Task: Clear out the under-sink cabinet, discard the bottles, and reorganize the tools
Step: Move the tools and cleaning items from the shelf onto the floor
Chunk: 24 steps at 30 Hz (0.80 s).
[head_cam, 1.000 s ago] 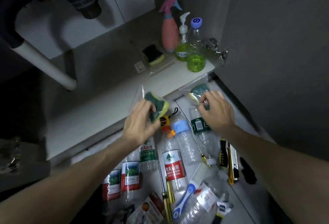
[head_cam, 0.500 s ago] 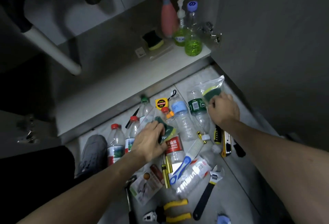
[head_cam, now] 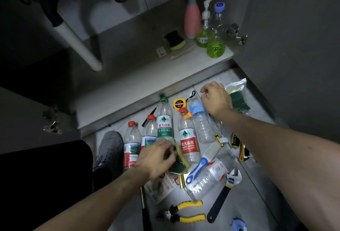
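Observation:
Several empty water bottles (head_cam: 187, 138) lie side by side on the floor in front of the open under-sink cabinet (head_cam: 128, 87). My left hand (head_cam: 156, 159) grips a green-and-yellow sponge in a clear bag (head_cam: 179, 163) low over the bottles and tools. My right hand (head_cam: 215, 98) hovers over the bottle tops with loosely curled fingers and holds nothing. A second bagged sponge (head_cam: 238, 98) lies on the floor just right of it. Tools around the bottles: a yellow tape measure (head_cam: 178, 104), a blue-handled brush (head_cam: 200, 162), an adjustable wrench (head_cam: 223, 195), yellow pliers (head_cam: 184, 212) and a utility knife (head_cam: 242, 151).
Inside the cabinet stand a pink spray bottle (head_cam: 192, 19), a pump bottle (head_cam: 203, 32) and a bottle of green liquid (head_cam: 216, 41), with a bagged sponge (head_cam: 174, 40) beside them. The drain pipe (head_cam: 77, 41) drops at the left. My grey shoe (head_cam: 110, 148) is left of the bottles.
Both hands have come down from the cabinet edge to the floor. The right hand set its bagged sponge down and let go. The left hand lowered its sponge over the bottles.

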Available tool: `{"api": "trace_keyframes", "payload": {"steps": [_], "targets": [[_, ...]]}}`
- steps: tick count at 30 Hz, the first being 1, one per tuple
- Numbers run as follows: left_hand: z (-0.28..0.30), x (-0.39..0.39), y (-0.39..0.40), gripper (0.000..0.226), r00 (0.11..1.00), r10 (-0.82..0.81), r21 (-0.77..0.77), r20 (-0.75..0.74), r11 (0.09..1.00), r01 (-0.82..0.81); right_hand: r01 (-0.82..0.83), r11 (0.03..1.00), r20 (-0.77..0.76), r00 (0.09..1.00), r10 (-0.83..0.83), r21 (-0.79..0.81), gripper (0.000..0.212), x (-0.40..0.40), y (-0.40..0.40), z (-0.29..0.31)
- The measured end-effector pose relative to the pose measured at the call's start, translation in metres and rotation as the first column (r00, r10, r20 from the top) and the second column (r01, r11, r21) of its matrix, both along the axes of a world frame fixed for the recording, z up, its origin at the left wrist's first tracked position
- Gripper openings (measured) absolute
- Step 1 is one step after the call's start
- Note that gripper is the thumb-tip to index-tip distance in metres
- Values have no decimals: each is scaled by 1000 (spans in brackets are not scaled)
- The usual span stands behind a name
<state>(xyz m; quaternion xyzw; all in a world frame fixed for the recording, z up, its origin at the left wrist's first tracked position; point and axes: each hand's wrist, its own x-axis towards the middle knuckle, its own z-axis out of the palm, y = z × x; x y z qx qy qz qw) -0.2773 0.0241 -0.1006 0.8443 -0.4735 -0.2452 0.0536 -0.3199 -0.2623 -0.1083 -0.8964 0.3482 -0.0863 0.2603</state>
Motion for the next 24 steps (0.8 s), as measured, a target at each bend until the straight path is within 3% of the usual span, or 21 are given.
{"api": "trace_keyframes", "payload": {"steps": [5,8,10,13,17,21,24], "targets": [[21,67,-50,18,991,119,-103,57,988,-112,-27,999,62,998,28,-19,27,36,-22,19],[33,113,-94,16,983,161,-149,90,978,-147,120,993,167,979,-118,1,38,56,-43,32],[40,142,-131,21,979,173,-177,107,972,-152,244,970,276,934,-228,-24,51,70,-58,42],[44,177,-192,29,967,238,-227,95,951,-212,312,945,386,887,-253,-99,75,90,-78,57],[39,210,-267,53,951,272,-254,147,940,-229,359,929,363,881,-304,-94,94,114,-103,62],[25,237,-317,68,953,259,-200,158,953,-226,407,910,358,840,-408,81,100,130,-128,57],[6,252,-329,67,960,247,-145,129,963,-228,434,893,382,811,-444,118,89,137,-139,51]]}}
